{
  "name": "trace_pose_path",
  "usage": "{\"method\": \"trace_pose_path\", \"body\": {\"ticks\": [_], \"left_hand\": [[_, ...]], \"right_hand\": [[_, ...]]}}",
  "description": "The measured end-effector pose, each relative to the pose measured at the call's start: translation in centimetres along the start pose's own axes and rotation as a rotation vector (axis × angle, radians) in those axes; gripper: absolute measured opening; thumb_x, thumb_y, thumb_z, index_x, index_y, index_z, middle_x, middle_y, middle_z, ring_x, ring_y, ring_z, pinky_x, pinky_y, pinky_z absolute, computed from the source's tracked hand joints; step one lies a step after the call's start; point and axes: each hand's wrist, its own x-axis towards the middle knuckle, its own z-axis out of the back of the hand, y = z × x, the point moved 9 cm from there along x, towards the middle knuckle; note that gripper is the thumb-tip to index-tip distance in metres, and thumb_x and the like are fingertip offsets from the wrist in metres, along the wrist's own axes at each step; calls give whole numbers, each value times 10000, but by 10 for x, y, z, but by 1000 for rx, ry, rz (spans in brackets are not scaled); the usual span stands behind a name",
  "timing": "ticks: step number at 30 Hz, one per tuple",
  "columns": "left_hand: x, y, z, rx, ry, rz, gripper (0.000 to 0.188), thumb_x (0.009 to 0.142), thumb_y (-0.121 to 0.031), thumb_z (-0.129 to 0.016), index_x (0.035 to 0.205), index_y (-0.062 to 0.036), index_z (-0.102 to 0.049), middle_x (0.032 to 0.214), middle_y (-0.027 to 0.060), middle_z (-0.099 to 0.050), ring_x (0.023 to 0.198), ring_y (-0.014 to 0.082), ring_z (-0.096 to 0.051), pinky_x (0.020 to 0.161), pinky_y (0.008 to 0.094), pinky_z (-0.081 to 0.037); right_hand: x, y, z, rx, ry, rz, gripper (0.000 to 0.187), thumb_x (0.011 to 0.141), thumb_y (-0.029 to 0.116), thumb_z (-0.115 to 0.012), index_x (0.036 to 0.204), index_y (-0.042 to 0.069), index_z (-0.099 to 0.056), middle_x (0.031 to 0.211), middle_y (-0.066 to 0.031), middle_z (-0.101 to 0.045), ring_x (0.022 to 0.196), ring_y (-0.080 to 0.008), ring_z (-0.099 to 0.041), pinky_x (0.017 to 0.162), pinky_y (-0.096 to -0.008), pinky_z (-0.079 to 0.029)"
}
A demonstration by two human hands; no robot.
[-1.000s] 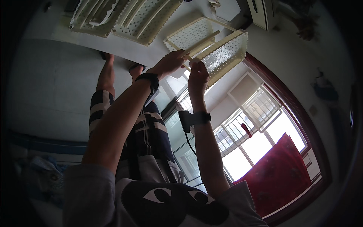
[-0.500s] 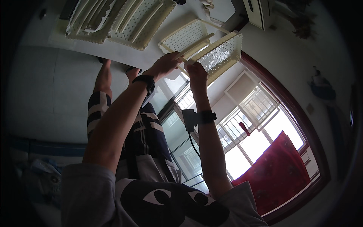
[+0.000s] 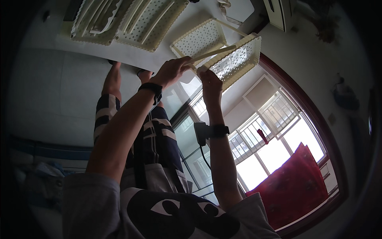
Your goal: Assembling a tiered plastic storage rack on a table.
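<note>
My left hand (image 3: pixel 172 71), wearing a black wristband, is closed around one end of a cream plastic rod (image 3: pixel 217 52). The rod slants up to the right, its far end across the rim of a perforated cream basket shelf (image 3: pixel 240 74). At that shelf's near corner, my right hand (image 3: pixel 211 83) has its fingers pinched on the corner; the exact contact is partly hidden. Behind it a second perforated basket shelf (image 3: pixel 201 40) stands, and another cream rod (image 3: pixel 230 27) spans between the two at their far corners.
Two more cream basket shelves lie at the upper left, one holding several loose rods (image 3: pixel 157 23), the other long strips (image 3: pixel 105 20). A red cloth (image 3: pixel 286 187) hangs by the bright window at right. A cable runs from my right wrist device (image 3: pixel 201 133).
The rod in my left hand has swung to a flatter slant, its far end lower and further right. My right hand stays at the shelf corner. The whole view has shifted slightly.
</note>
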Motion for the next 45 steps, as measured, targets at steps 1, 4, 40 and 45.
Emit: {"method": "trace_pose_path", "body": {"ticks": [1,4,40,45], "left_hand": [[0,1,-1,4,5,3,252,931,-214,-535,1142,-76,-537,996,194,-638,954,378,-600,782,443,-485],[-1,1,-3,-27,13,-26,266,923,-207,-549,1161,-88,-542,980,193,-642,948,374,-604,775,440,-488],[-5,-7,-2,30,-77,-27,285,924,-261,-551,1179,-133,-549,943,140,-661,875,345,-628,730,440,-505],[-3,-2,-2,70,-57,-13,280,929,-272,-539,1180,-148,-539,960,137,-659,896,343,-624,746,436,-498]], "right_hand": [[-1,-1,0,-1,38,-26,217,859,198,-579,813,-14,-586,653,-64,-529,616,-103,-441,595,-291,-411],[-5,-5,-2,-26,73,-28,218,862,193,-583,822,-21,-597,655,-63,-541,624,-96,-448,597,-281,-413],[-1,4,-2,-181,124,-127,202,849,201,-619,953,39,-681,865,-176,-676,803,-275,-669,721,-340,-486],[2,-1,-4,-163,88,-86,194,853,191,-609,921,22,-673,816,-172,-669,772,-278,-666,711,-347,-491]]}}
